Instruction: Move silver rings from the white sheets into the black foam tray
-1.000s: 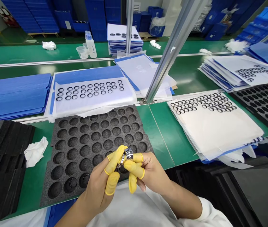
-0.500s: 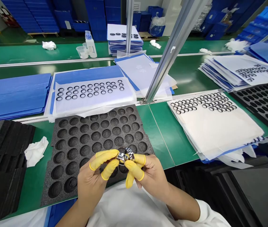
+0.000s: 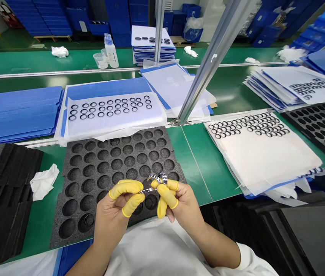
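Both my hands wear yellow finger cots and meet over the near edge of a black foam tray [image 3: 99,168] with round pockets. My left hand [image 3: 116,211] pinches a shiny metal ring [image 3: 147,190] between thumb and forefinger. My right hand [image 3: 176,205] pinches a small stack of silver metal rings [image 3: 159,178] at its fingertips, touching the left hand's ring. One pocket near the tray's front left holds a dark part [image 3: 86,220]. Most pockets look bare.
White sheets with rows of black rings lie behind the tray [image 3: 113,111] and to the right [image 3: 254,142]. Blue sheets [image 3: 15,115] sit at the left, black foam stacks [image 3: 1,191] at the near left, a white cloth [image 3: 43,182], and a slanted metal post [image 3: 205,69].
My hands rose slightly and shifted away from me. The left fingers turned from upright to a sideways pinch, drawing one ring apart from the stack in my right hand.
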`<action>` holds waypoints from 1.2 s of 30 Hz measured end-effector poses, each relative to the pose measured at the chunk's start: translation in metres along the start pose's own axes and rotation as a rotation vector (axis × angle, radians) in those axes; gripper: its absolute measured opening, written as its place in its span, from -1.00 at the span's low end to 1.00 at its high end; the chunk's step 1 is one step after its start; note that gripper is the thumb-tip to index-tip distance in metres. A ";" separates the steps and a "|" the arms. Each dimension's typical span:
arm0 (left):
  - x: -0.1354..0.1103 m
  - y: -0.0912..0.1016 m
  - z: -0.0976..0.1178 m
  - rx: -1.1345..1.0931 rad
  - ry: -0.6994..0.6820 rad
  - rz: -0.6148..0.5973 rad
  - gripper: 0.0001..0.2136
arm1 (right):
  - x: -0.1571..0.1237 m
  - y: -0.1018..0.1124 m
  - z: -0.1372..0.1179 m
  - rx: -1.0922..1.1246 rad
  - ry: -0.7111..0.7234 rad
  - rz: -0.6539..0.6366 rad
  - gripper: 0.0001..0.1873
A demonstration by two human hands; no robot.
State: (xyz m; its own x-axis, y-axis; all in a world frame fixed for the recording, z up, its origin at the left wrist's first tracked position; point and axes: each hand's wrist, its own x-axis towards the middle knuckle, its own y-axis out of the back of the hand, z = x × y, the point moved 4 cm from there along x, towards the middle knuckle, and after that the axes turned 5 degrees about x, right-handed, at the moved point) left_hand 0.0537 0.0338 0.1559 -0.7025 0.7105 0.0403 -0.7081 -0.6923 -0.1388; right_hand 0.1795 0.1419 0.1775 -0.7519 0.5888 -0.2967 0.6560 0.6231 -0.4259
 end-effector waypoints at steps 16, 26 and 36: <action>0.004 -0.004 0.015 0.056 -0.073 -0.057 -0.76 | 0.002 0.003 0.001 0.012 0.035 -0.050 -0.65; 0.007 -0.011 0.029 0.170 -0.162 -0.164 -0.71 | -0.001 0.005 -0.016 -0.028 0.156 -0.081 -0.59; 0.012 -0.026 0.030 0.136 -0.189 -0.228 -0.75 | 0.000 0.006 -0.028 -0.023 0.144 -0.052 -0.59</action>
State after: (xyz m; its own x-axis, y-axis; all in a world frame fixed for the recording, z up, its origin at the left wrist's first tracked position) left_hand 0.0616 0.0562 0.1894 -0.5164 0.8222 0.2395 -0.8428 -0.5375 0.0281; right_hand 0.1853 0.1602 0.1983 -0.7686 0.6224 -0.1480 0.6192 0.6655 -0.4169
